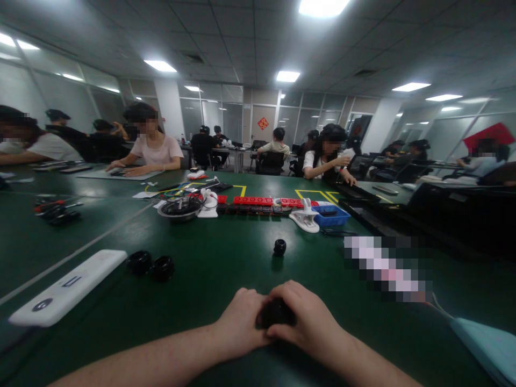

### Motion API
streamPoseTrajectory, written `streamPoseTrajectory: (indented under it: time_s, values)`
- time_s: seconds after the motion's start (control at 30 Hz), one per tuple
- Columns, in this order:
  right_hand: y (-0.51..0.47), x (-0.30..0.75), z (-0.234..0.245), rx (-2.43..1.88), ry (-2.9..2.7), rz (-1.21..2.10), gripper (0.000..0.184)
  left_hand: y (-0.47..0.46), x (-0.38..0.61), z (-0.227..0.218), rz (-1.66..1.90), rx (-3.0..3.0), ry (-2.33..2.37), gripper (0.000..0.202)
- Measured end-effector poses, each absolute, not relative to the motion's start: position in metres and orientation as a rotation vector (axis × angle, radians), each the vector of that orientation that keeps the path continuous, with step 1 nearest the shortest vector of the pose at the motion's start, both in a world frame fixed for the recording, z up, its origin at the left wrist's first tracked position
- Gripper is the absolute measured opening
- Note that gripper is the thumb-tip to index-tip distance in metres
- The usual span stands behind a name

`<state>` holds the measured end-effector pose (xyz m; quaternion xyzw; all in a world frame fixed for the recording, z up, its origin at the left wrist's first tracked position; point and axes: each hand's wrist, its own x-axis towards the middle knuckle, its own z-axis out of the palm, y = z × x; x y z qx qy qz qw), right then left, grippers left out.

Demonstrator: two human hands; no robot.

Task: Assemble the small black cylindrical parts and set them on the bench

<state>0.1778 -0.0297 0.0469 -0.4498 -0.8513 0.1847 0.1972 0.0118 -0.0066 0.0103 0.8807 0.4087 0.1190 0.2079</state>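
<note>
Close in front of me, a dark round part (278,313) sits between my two hands, mostly covered by fingers. My right hand (308,312) curls around its far and near sides. My left hand (242,320) is closed against its left side, its fingertips hidden. Beyond them on the green table (226,258) stands a small glossy black round piece (279,247) with an opening in it. Further left lie two larger black round pieces, one (139,262) beside the other (162,267).
A long white device (70,287) lies at left. Across the middle stand a metal bowl (179,208) of dark parts, red strips (253,201), white clips (305,216) and a blue bin (330,215). A light-blue item (487,346) is at right. Several people sit beyond.
</note>
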Motion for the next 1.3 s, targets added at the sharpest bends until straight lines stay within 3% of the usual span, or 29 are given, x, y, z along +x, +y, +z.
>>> streamPoseTrajectory:
  time_s: [0.23, 0.47, 0.8, 0.93, 1.13, 1.3]
  values:
    - [-0.031, 0.175, 0.045, -1.048, -2.492, 0.501, 0.029, -0.006, 0.011, 0.002, 0.385, 2.502, 1.109, 0.022]
    - [-0.033, 0.177, 0.048, -1.457, -2.280, 0.518, 0.055, -0.005, 0.011, 0.003, 0.426, 2.464, 1.090, 0.023]
    - [-0.036, 0.178, 0.047, -1.228, -2.361, 0.633, 0.063, -0.004, 0.010, 0.003, 0.427, 2.410, 1.091, 0.020]
    - [-0.033, 0.178, 0.046, -1.426, -2.288, 0.617, 0.058, -0.003, 0.010, 0.000, 0.452, 2.420, 1.089, 0.022]
    - [-0.033, 0.179, 0.051, -1.208, -2.380, 0.603, 0.049, -0.004, 0.010, 0.002, 0.449, 2.405, 1.074, 0.017]
    - [-0.034, 0.178, 0.053, -1.235, -2.391, 0.641, 0.061, -0.005, 0.010, 0.005, 0.426, 2.414, 1.089, 0.021]
